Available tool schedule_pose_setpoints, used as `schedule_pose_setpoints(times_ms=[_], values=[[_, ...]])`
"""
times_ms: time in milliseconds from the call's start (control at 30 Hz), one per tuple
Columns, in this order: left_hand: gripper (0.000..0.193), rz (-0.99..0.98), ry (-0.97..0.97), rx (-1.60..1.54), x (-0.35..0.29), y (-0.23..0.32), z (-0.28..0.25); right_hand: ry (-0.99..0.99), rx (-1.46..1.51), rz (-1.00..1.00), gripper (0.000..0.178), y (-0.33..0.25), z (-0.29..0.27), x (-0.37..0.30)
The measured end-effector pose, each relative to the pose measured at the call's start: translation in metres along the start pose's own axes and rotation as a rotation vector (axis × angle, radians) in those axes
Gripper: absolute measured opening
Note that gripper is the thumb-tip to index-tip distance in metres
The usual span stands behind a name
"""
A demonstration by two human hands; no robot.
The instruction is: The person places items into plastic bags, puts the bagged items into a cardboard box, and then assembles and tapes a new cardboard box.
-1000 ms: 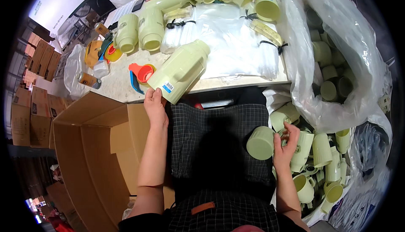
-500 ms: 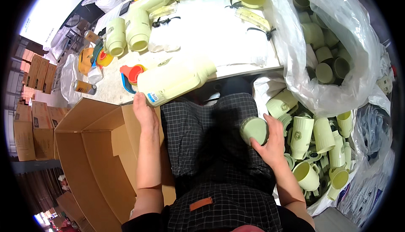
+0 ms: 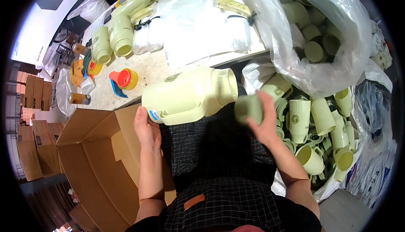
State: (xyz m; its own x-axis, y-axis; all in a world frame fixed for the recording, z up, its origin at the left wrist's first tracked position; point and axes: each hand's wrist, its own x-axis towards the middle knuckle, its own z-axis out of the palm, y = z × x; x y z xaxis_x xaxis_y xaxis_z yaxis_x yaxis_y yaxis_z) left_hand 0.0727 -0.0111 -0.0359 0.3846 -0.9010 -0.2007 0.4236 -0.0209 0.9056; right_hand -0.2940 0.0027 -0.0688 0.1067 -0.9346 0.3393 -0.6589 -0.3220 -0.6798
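Observation:
A pale green thermos jug [image 3: 179,91] with a side handle lies sideways above my lap, its neck pointing right. My left hand [image 3: 147,128] grips it at the base, beside a small blue-and-white label; some fingers are hidden behind the jug. Between the fingers and thumb of my right hand [image 3: 265,120] is a darker green round cup-shaped lid [image 3: 248,109], slightly blurred. The lid is close to the right of the jug's mouth; whether they touch I cannot tell.
An open cardboard box [image 3: 95,164] stands at my left. The white-topped table [image 3: 156,69] ahead bears several green jugs and red, yellow and blue plastic rings. At right, a clear plastic bag [image 3: 270,34] holds green lids, above a sack of jug parts [image 3: 299,122].
The jug has come down and nearer my lap, turning so its handle shows. My right hand has raised the lid slightly toward the jug's mouth. The whole view has shifted a little.

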Motion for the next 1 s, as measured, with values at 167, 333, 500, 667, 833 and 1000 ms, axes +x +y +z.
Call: schedule_pose_setpoints(times_ms=[167,333,500,667,833,1000], values=[[0.033,0.087,-0.015,0.073,-0.024,0.009,0.024,0.273,0.572,-0.056,0.08,-0.031,0.015,0.03],[0.015,0.803,-0.114,0.405,-0.027,0.057,0.056,0.039,1.142,0.449,0.063,-0.046,0.077,-0.024],[0.033,0.675,-0.896,0.717,-0.017,0.068,0.092,-0.118,0.546,0.117,0.028,-0.026,0.026,-0.054],[0.07,0.626,-0.799,1.175,-0.043,0.013,0.119,0.088,-0.223,0.703,0.037,0.134,0.013,-0.097],[0.047,0.311,-0.508,1.062,-0.061,-0.019,0.047,-0.548,-0.446,0.731,0.056,0.21,0.008,-0.178],[0.045,0.09,-0.375,0.771,-0.061,-0.03,0.028,-0.162,-0.369,0.513,0.045,0.145,-0.038,-0.109]])
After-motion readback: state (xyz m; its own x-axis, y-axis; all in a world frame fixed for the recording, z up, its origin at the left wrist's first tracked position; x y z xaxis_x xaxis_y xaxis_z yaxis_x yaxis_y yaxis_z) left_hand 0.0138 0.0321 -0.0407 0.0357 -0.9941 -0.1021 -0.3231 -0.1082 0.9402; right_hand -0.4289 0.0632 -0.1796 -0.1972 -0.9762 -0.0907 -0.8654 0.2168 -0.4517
